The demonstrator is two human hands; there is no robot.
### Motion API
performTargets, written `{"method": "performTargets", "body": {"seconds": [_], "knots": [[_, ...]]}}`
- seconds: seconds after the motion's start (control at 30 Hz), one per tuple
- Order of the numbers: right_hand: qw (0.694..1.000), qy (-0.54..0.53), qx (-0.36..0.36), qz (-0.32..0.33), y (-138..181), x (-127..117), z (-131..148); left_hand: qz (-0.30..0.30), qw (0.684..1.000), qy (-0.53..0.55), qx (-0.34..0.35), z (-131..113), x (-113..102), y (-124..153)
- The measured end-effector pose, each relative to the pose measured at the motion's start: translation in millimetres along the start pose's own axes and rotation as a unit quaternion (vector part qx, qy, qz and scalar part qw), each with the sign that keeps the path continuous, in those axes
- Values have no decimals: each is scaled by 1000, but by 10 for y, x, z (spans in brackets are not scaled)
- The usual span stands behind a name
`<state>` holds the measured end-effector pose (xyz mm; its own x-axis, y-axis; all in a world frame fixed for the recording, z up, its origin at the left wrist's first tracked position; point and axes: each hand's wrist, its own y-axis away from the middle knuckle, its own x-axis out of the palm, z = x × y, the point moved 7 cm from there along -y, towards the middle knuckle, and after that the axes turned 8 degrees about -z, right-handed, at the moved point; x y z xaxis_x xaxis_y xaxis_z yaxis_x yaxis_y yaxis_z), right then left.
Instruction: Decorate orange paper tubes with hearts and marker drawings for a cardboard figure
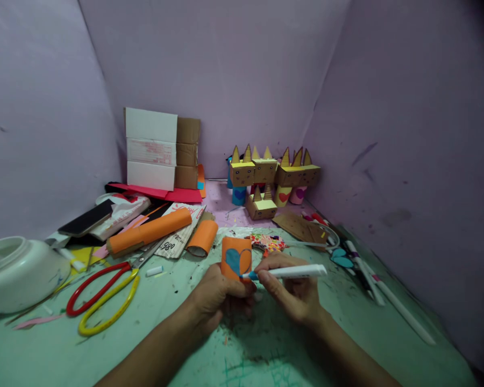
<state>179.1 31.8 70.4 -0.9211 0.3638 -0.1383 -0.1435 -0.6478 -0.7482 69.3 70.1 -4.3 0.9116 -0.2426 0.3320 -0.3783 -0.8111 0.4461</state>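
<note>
**Half-filled: colouring step looks in hand; next stroke calls for tip control inside the outline**

Pale-green tabletop (56, 355); white rounded glossy pot (24, 279) far left, contents can't tell. Left hand (212, 301) grips orange paper-covered piece (228, 243), likely a tube, front-centre. Right hand (293, 293) pinches white-barrelled blue-tipped marker (300, 272), tip at blue-inked heart (232, 262), right lobe unfilled.

A slim, bare left forearm (157, 341) and matching right forearm (349, 344) are tapering into a bare-fingered left grip (210, 293) and right grip (296, 293).
</note>
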Motion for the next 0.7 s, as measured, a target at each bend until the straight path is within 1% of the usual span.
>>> {"method": "performTargets", "body": {"seconds": [0.2, 0.5, 0.7], "knots": [[1000, 6, -6, -14, -20, -20, 5, 2, 1000, 9, 5, 14, -19, -22], [995, 57, -10, -84, 0, -114, -67, 26, 1000, -1, 17, 14, -18, -19], [994, 60, -25, -90, -6, -117, -42, 34, 999, 1, 15, 12, -18, -9]]}}
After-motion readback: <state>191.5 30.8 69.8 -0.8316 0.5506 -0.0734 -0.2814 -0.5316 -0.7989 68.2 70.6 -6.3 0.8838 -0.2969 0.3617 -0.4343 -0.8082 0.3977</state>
